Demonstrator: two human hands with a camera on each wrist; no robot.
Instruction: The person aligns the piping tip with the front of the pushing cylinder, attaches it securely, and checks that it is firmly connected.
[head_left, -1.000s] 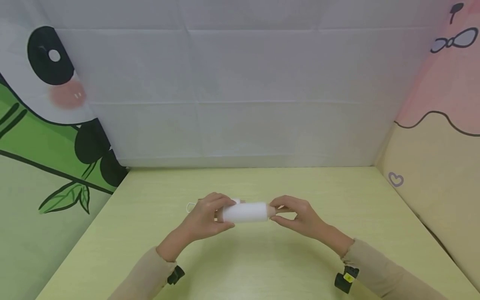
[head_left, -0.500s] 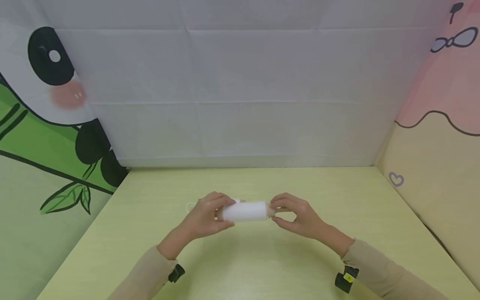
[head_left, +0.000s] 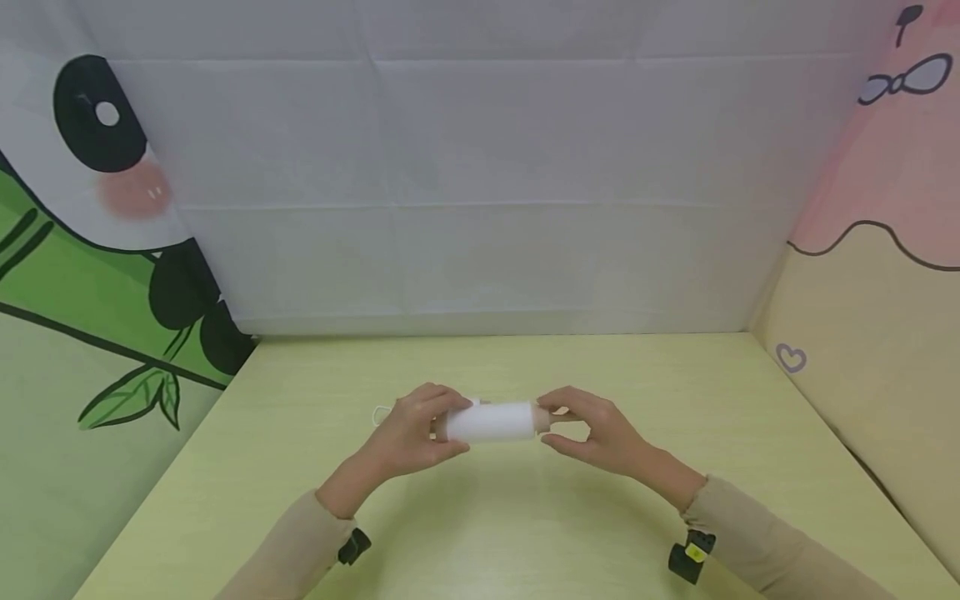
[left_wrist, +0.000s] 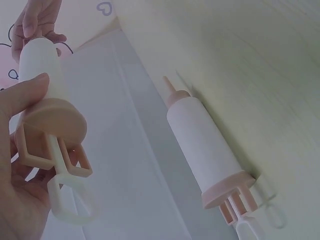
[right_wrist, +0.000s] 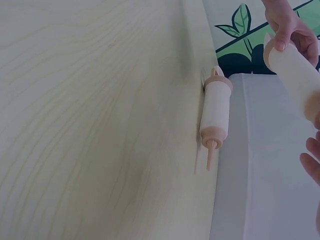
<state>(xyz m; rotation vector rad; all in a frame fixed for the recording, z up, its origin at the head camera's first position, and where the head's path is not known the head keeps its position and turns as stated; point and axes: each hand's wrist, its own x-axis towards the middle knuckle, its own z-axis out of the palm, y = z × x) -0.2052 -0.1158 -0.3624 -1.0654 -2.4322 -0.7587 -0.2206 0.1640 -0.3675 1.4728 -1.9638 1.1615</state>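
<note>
Level above the table, a white icing syringe [head_left: 491, 422] with beige-pink ends is held between two hands. My left hand [head_left: 412, 433] grips its rear end, thumb along the barrel; in the left wrist view the white ring handle [left_wrist: 74, 202] of its plunger sticks out behind the finger grips. At the other end, my right hand [head_left: 606, 432] has thumb and fingers around the beige nozzle cap [head_left: 542, 419], and the nozzle points into the palm. A second, matching icing syringe [left_wrist: 202, 142] lies on its side on the table beyond, mostly hidden in the head view.
The pale wood-grain table [head_left: 487, 533] runs back to a creased white cloth [head_left: 480, 167]. Cartoon-printed panels stand at both sides, a green one [head_left: 82, 350] on the left and a pink and cream one [head_left: 877, 317] on the right. Each wrist wears a small black camera.
My right hand's fingertips have shifted slightly about the nozzle cap, rising a little and then moving left. My left hand and the syringe stay nearly still.
</note>
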